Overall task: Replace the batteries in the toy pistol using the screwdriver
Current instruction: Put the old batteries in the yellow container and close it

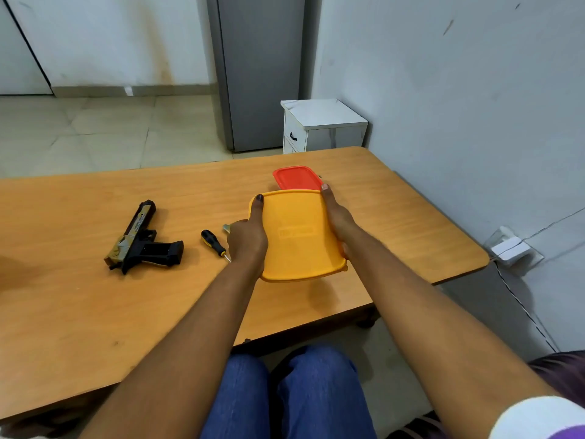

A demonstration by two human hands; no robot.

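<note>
My hands, left [248, 239] and right [338, 217], grip yellow box [297, 236] by sides. Risk: box tips, contents spill; toy pistol [142, 240], screwdriver [215, 243] untouched on surface [95, 312].

The room is evenly and fairly brightly lit by soft, diffuse light; its source is out of view. The wooden surface [95, 312] carries a mild sheen but no hard glare. Shadows are faint and soft-edged: a pale one lies under the yellow lid [300, 236], and small ones hug the toy pistol [142, 242] and the screwdriver [215, 245]. Wide-angle distortion bows the surface's edges and the wall lines, and stretches the forearms toward the lower corners. The centre is reasonably sharp. The white sleeve [538, 419] at the lower right is blurred and washed out. Fine detail looks slightly smeared, as by compression.
</note>
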